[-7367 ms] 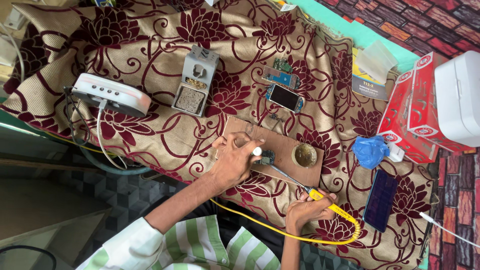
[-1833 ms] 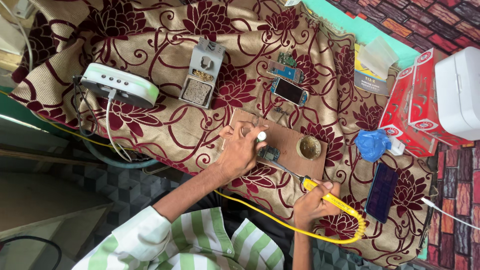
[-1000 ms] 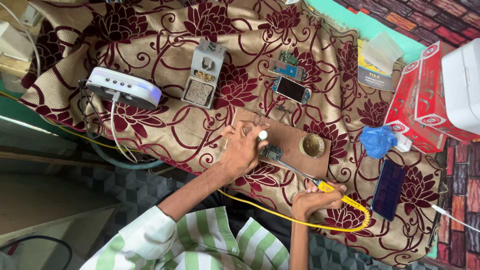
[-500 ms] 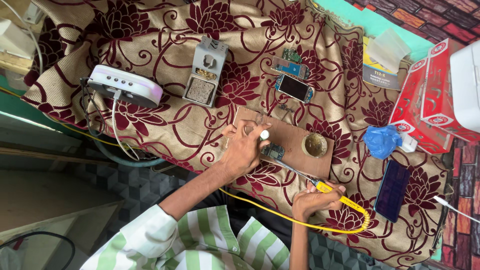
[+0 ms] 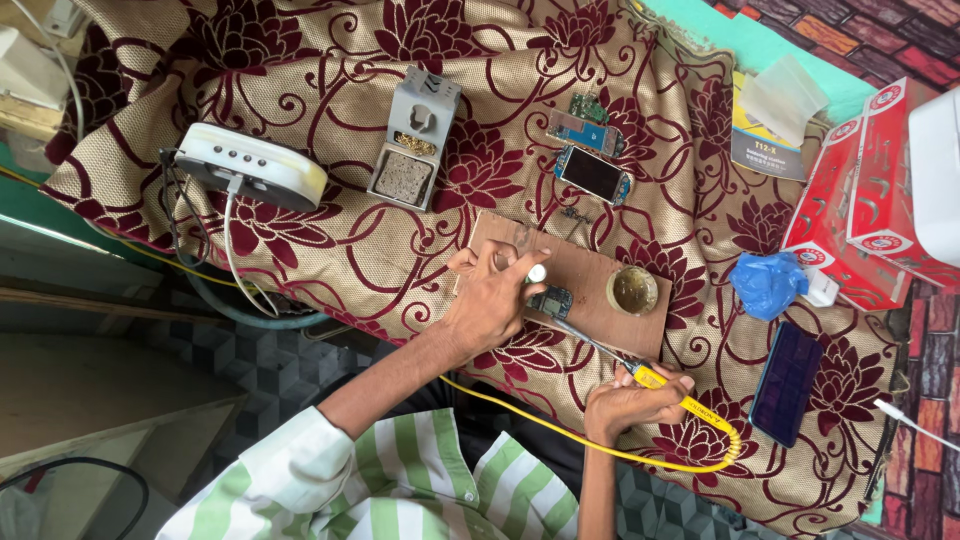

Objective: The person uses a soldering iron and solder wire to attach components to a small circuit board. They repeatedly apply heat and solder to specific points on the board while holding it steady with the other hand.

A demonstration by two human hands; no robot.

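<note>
My left hand [image 5: 492,298] rests on a wooden board [image 5: 590,280] and is closed around a small white-tipped stick [image 5: 537,272], right beside a little circuit board [image 5: 552,300]. My right hand [image 5: 628,400] grips a yellow-handled soldering iron [image 5: 668,390]. Its metal tip [image 5: 575,335] reaches up to the circuit board. A yellow cable [image 5: 540,425] runs from the iron's handle back under my left arm. A small round tin [image 5: 633,290] sits on the right end of the wooden board.
A floral maroon and gold cloth [image 5: 330,240] covers the table. On it lie a white power unit [image 5: 250,165], a grey iron stand with sponge [image 5: 412,140], an opened phone [image 5: 592,172], a dark phone [image 5: 785,382], a blue crumpled bag [image 5: 765,283] and red boxes [image 5: 865,200].
Over the frames my right hand with the iron has stayed low on the right, with the tip at the circuit board. My left hand stays on the board; the view has shifted slightly.
</note>
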